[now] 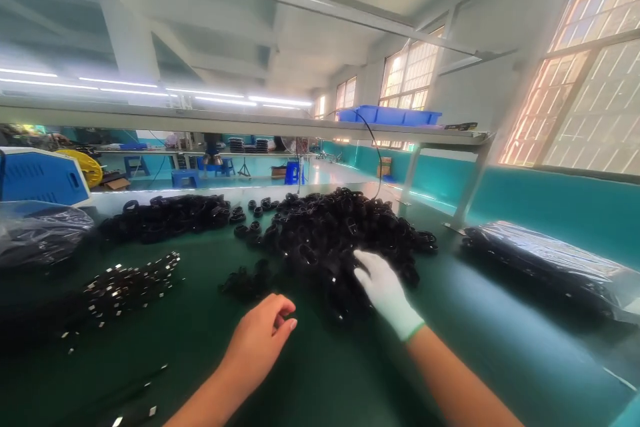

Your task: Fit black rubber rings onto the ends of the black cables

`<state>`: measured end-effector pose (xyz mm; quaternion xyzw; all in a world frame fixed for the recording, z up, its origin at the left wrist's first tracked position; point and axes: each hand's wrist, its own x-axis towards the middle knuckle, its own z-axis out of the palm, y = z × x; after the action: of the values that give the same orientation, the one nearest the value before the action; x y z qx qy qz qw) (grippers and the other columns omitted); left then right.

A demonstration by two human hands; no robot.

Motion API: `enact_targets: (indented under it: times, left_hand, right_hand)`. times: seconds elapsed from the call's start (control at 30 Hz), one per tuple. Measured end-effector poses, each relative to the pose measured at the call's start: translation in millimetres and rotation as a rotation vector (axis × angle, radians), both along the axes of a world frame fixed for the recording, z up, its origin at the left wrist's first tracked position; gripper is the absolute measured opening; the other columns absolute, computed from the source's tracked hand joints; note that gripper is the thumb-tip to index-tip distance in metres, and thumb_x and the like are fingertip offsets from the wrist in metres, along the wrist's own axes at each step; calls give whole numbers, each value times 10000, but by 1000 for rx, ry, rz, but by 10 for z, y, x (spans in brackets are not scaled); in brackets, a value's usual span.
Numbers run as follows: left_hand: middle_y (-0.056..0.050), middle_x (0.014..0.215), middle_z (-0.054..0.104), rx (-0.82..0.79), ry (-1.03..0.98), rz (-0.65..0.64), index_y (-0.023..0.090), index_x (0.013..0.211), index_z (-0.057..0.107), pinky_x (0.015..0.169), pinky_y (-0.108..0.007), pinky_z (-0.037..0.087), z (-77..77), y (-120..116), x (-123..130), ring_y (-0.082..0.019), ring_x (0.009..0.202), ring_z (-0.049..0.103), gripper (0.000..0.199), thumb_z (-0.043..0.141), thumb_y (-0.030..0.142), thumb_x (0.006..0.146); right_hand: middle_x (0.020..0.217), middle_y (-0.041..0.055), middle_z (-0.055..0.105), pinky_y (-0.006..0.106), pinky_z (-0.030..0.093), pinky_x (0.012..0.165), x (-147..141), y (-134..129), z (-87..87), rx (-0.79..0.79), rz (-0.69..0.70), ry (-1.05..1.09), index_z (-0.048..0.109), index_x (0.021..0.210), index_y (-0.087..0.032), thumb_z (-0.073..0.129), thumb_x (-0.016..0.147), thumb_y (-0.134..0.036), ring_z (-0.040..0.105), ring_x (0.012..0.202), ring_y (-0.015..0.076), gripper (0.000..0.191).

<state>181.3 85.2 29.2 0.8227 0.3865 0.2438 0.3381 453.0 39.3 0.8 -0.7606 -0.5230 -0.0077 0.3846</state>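
A large heap of small black coils, looking like bundled cables, lies on the green tabletop. My right hand, in a white glove, reaches to the heap's near right side. Its fingers are apart at the coils, with nothing visibly held. My bare left hand hovers over the table in front of the heap. Its fingers are loosely curled, a gap shows between thumb and forefinger, and nothing is seen in it. Just beyond it lies a smaller black clump. Black strands with shiny metal ends lie to the left.
A second pile of black coils lies at the back left, near a clear plastic bag and a blue machine. A plastic-wrapped black pack lies at right. Overhead, a shelf carries a blue tray; a cable hangs down.
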Motion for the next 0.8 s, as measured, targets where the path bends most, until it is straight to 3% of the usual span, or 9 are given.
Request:
enact_targets:
  times: [0.13,0.27,0.4,0.53,0.67,0.8]
  left_hand:
    - [1,798,608,21,21,-29,243,808,612,585,-254,400,-57,146,369,-160,687,558,145,476,292,799]
    - [15,786,600,-51,49,-49,254,812,602,595,-251,396,-2,273,576,-152,686,546,148,460,294,821]
    - [2,782,609,-168,70,-4,240,819,607,631,-270,417,29,305,720,-158,693,550,181,445,320,833]
    - [-51,888,651,-340,47,148,198,883,616,739,-330,455,-98,271,888,-203,807,600,239,479,381,811]
    - [-150,1110,612,-544,-75,285,114,1159,519,865,-371,447,-261,199,1133,-248,952,608,545,587,448,734]
    - [-160,1285,495,-616,-168,321,179,1380,283,942,-389,406,-291,209,1379,-286,1112,535,902,727,339,612]
  right_hand:
    - [1142,69,595,389,393,943,51,76,-140,8,44,-19,611,1145,-219,527,809,-273,495,1070,250,351]
    - [1112,81,594,408,385,939,87,141,-188,1,32,12,618,1129,-218,521,827,-289,477,1058,261,325]
    - [1110,63,590,432,356,954,45,128,-147,10,65,89,612,1133,-278,516,840,-293,470,1053,268,309]
    - [1191,64,529,400,312,1009,133,34,0,-24,22,310,597,1148,-267,497,846,-358,442,1127,261,331]
    - [1305,117,448,387,262,1057,413,67,93,-234,-66,662,474,1280,-164,466,830,-461,407,1213,279,540]
    - [1282,174,493,444,272,1046,590,279,73,-415,82,839,381,1351,-93,629,697,-499,433,1211,323,809]
